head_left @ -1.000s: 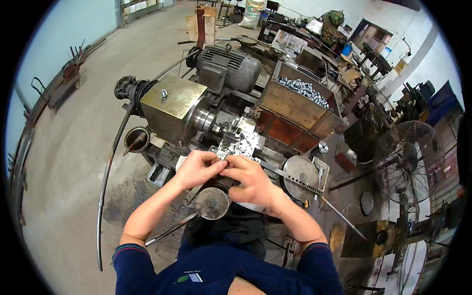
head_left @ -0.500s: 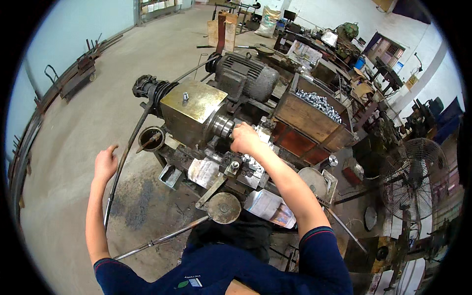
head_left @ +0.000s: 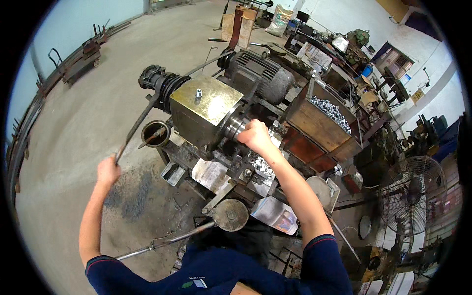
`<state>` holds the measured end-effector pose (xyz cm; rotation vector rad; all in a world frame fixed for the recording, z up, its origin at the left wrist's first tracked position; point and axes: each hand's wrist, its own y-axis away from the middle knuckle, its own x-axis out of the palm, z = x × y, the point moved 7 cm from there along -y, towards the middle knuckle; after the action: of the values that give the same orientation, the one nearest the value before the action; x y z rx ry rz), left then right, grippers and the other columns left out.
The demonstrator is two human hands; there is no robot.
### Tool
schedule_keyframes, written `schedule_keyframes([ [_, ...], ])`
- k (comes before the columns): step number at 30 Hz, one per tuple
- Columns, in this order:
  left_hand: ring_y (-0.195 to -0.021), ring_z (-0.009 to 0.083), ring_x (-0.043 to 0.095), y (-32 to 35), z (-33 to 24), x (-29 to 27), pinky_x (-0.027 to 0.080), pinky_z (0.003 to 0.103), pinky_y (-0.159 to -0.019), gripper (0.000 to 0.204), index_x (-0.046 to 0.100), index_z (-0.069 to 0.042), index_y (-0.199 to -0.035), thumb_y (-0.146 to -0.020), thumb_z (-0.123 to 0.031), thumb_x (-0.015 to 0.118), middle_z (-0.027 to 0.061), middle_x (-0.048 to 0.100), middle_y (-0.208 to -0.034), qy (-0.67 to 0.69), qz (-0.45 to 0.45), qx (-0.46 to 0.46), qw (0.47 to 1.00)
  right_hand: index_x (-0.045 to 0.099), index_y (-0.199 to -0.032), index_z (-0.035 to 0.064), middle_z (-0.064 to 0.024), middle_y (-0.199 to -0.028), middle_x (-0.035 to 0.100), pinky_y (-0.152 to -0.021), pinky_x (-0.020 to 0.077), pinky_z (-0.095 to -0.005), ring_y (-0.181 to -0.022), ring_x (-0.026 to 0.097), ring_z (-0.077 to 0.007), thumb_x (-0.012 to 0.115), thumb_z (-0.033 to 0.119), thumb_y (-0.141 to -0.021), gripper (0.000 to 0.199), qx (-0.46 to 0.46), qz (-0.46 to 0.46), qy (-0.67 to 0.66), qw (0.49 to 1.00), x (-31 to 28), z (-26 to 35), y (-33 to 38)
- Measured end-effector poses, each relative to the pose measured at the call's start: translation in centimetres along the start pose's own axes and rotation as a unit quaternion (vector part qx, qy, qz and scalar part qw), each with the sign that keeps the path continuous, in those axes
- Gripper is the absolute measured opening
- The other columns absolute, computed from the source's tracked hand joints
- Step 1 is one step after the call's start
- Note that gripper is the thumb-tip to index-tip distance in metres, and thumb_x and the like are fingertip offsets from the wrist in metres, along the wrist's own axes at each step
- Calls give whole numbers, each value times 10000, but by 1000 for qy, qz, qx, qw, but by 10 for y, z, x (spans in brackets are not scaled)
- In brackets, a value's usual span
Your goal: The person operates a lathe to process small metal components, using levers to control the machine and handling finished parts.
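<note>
A lathe-like machine with a brass-coloured headstock cover [head_left: 206,100] stands in front of me. My left hand [head_left: 108,170] is wrapped round the end of a long dark lever [head_left: 136,125] that slants down from the black pulley end [head_left: 169,86]. My right hand [head_left: 255,136] is closed at the mouth of the round steel chuck [head_left: 234,126]. Its fingers are curled against the chuck's face, and whatever they hold is hidden. A small metal fitting [head_left: 198,93] stands upright on the cover. Below the chuck, metal chips [head_left: 260,166] and shiny pieces lie on the machine bed.
A wooden box [head_left: 314,123] of small shiny metal parts [head_left: 332,114] stands beyond my right hand. An electric motor [head_left: 260,76] sits behind the headstock. A round pot with a brush [head_left: 155,133] is at the left, a round plate [head_left: 231,215] nearer me, a caged fan [head_left: 412,194] at right.
My left hand has closed round the lever, and the lever's lower end has swung up and left. My right hand stays at the chuck. The whole view has shifted slightly.
</note>
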<state>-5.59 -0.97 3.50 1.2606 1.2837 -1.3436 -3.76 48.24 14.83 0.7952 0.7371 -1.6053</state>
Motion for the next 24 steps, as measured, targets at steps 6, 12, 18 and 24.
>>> schedule_keyframes([
  [6, -735, 328, 625, -70, 74, -18, 494, 425, -647, 98, 612, -31, -775, -717, -72, 546, 190, 627, -766, -152, -31, -9, 988, 577, -604, -56, -214, -543, 536, -561, 455, -364, -535, 566, -250, 584, 173, -550, 236, -6, -3, -16, 1000, 3, -1, -5],
  [12, -884, 325, 609, -78, 60, -7, 492, 401, -744, 191, 634, -44, -924, -748, -77, 569, 165, 636, -915, 52, -102, -38, 993, 636, -732, 17, -256, -1119, 532, -804, 469, -403, -931, 571, -401, 608, 164, -556, 230, -73, -19, 37, 996, -14, 12, 15],
  [18, -829, 259, 606, -36, -55, 87, 462, 357, -766, 302, 580, -1, -1063, -793, -130, 539, 172, 631, -900, 386, -21, -88, 918, 616, -792, 32, -226, -1261, 466, -861, 456, -396, -1016, 549, -397, 611, 139, -555, 260, -183, -143, -51, 971, -89, -12, 94],
  [24, -933, 320, 599, 0, -156, 187, 485, 424, -774, 410, 614, -110, -1031, -677, -298, 702, 141, 634, -979, 69, 194, 75, 976, 638, -823, 33, -191, -1172, 547, -870, 451, -360, -1027, 560, -352, 595, 105, -561, 276, -8, -169, 22, 985, -143, -146, 203],
])
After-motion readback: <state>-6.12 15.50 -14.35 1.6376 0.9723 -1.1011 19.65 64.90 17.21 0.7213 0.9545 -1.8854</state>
